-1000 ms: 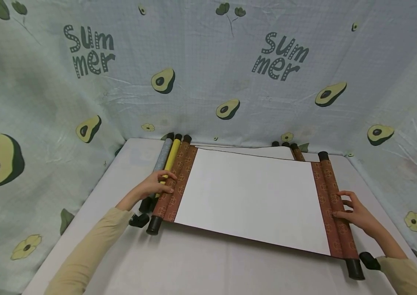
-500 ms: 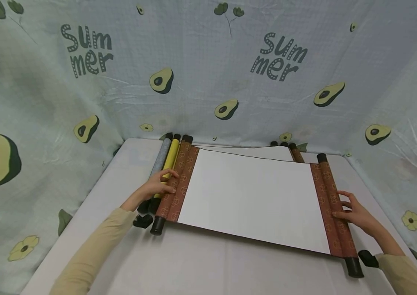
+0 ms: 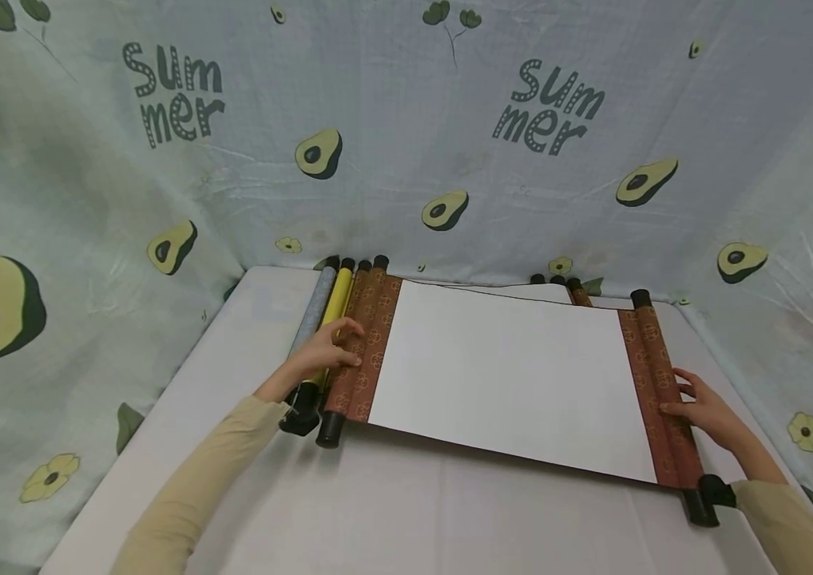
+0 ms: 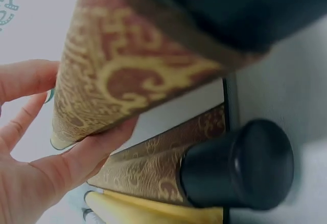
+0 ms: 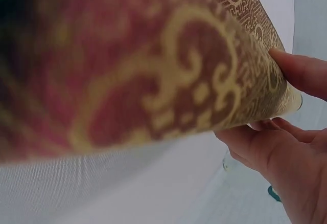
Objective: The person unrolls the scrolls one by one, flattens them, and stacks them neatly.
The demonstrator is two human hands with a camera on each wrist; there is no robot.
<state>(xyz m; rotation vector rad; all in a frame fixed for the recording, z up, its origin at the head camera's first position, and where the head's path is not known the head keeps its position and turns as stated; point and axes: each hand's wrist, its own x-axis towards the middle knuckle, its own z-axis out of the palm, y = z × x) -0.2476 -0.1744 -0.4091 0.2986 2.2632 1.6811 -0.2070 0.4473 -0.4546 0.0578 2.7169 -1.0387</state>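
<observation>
A blank hanging scroll (image 3: 507, 375) lies unrolled between my hands, its brown patterned ends wound on rollers with black knobs. My left hand (image 3: 323, 351) grips the left roller (image 4: 117, 65), thumb on one side and fingers on the other. On the right roller (image 5: 194, 75), my right hand (image 3: 708, 411) holds with thumb and fingers curled round it. The left wrist view shows a second brown roller (image 4: 148, 170) below the held one, apart from it. The held scroll covers most of the white sheet (image 3: 521, 293) behind it.
A yellow roller (image 3: 338, 299) and a grey-blue roller (image 3: 315, 303) lie left of the brown ones on the white table (image 3: 406, 519). Several black-knobbed roller ends, one brown (image 3: 580, 296), show at the back right. A printed cloth (image 3: 378, 96) surrounds the table.
Both hands have shifted the scroll to the right and slightly away from me. Its left roller has moved off the second brown roller, which now shows more beside it.
</observation>
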